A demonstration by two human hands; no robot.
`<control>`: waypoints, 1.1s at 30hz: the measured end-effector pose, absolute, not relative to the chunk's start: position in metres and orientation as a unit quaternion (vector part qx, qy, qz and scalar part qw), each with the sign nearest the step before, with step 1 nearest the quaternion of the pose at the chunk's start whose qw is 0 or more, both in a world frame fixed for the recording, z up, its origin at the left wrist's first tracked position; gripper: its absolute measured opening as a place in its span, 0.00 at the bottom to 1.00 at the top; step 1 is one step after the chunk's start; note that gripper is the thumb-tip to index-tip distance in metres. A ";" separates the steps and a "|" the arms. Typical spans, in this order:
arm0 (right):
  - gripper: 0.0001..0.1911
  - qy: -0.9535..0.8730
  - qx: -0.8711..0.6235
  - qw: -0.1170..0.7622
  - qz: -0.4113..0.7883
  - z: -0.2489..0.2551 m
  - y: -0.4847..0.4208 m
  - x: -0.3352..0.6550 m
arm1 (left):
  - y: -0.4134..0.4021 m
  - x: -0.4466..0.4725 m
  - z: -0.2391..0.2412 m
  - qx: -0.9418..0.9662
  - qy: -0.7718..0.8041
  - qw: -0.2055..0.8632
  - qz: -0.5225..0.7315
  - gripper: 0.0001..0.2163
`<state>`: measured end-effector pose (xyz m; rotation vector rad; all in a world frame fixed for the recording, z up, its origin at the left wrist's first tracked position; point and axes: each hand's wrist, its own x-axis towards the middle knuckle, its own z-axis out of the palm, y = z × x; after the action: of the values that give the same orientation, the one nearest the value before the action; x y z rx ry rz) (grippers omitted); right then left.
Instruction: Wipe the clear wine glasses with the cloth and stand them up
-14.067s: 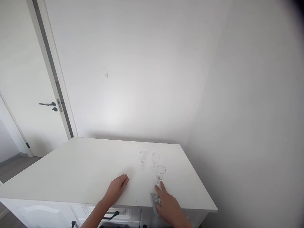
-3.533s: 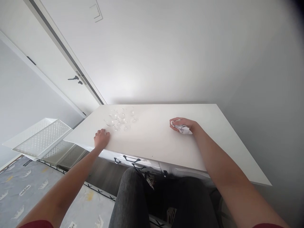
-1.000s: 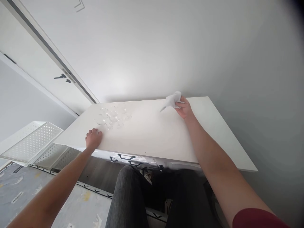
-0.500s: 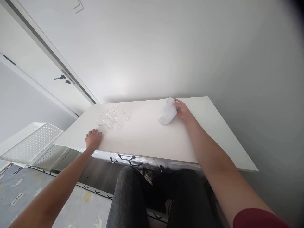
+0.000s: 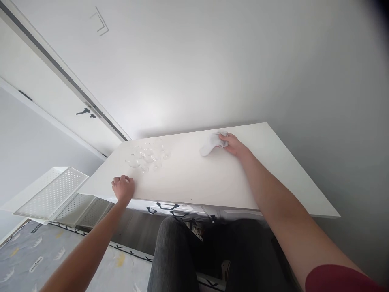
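My right hand point(image 5: 233, 144) has its thumb and fingers pinched on one end of a limp white cloth point(image 5: 209, 147), over the back right half of the white dresser top point(image 5: 182, 174). The cloth's rounded loose end, rather sock-like in outline, droops to the left against the surface. Near the front left edge rests my left hand point(image 5: 123, 189), fingers curled in, with nothing visible in it. Just beyond that hand is a tight cluster of clear glasses point(image 5: 147, 156), several of them with round feet. Their outlines overlap, so single shapes are hard to make out.
Drawer handles point(image 5: 167, 207) stick out below the dresser's front edge. On the left stands a white perforated rack point(image 5: 57, 194), beside a grey patterned bed cover point(image 5: 22, 255). The wall point(image 5: 212, 61) runs right behind the dresser; a door point(image 5: 54, 97) is at the left.
The white cloth has sunk lower and flattened, its loose end shifting slightly left, as my right hand moved a little downward. My left hand sits closer to the front edge. The view has tilted slightly.
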<state>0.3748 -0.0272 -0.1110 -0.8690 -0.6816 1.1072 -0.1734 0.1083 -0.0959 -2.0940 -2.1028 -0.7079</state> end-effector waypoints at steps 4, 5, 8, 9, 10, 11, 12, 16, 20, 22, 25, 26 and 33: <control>0.12 -0.301 -0.398 0.709 0.499 -0.113 -0.027 0.375 | 0.075 -0.159 -0.095 -0.712 -0.638 0.052 -0.288 0.11; 0.13 -0.299 -0.401 0.707 0.501 -0.113 -0.027 0.376 | 0.062 -0.152 -0.098 -0.723 -0.622 0.045 -0.296 0.10; 0.14 -0.294 -0.412 0.696 0.509 -0.114 -0.026 0.377 | 0.016 -0.115 -0.106 -0.761 -0.568 -0.030 -0.314 0.07; 0.15 -0.293 -0.416 0.693 0.510 -0.115 -0.025 0.377 | 0.002 -0.099 -0.107 -0.764 -0.529 -0.138 -0.343 0.07; 0.15 -0.293 -0.420 0.690 0.511 -0.115 -0.025 0.377 | -0.009 -0.080 -0.106 -0.751 -0.486 -0.258 -0.365 0.09; 0.15 -0.293 -0.423 0.689 0.511 -0.116 -0.024 0.378 | -0.016 -0.061 -0.103 -0.723 -0.445 -0.373 -0.374 0.11; 0.16 -0.293 -0.425 0.688 0.510 -0.116 -0.024 0.378 | -0.019 -0.042 -0.099 -0.674 -0.419 -0.469 -0.388 0.13; 0.16 -0.297 -0.428 0.688 0.505 -0.116 -0.024 0.377 | 0.007 0.017 -0.081 -0.448 -0.389 -0.675 -0.439 0.16; 0.16 -0.299 -0.424 0.689 0.506 -0.113 -0.026 0.375 | 0.042 0.040 -0.083 -0.335 -0.377 -0.714 -0.485 0.21; 0.16 -0.300 -0.424 0.688 0.507 -0.111 -0.027 0.374 | 0.051 0.044 -0.090 -0.305 -0.387 -0.704 -0.511 0.22; 0.16 -0.302 -0.424 0.684 0.511 -0.110 -0.027 0.374 | 0.060 0.049 -0.098 -0.284 -0.396 -0.688 -0.537 0.25; 0.17 -0.303 -0.424 0.683 0.512 -0.110 -0.027 0.374 | 0.062 0.050 -0.099 -0.279 -0.394 -0.688 -0.541 0.26; 0.18 -0.305 -0.414 0.689 0.511 -0.112 -0.026 0.375 | 0.092 0.056 -0.096 -0.280 -0.360 -0.701 -0.548 0.31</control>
<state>0.3753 -0.0264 -0.1121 -0.9256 -0.6819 1.1427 0.0561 0.0918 -0.0964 -1.8440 -2.3716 -3.6089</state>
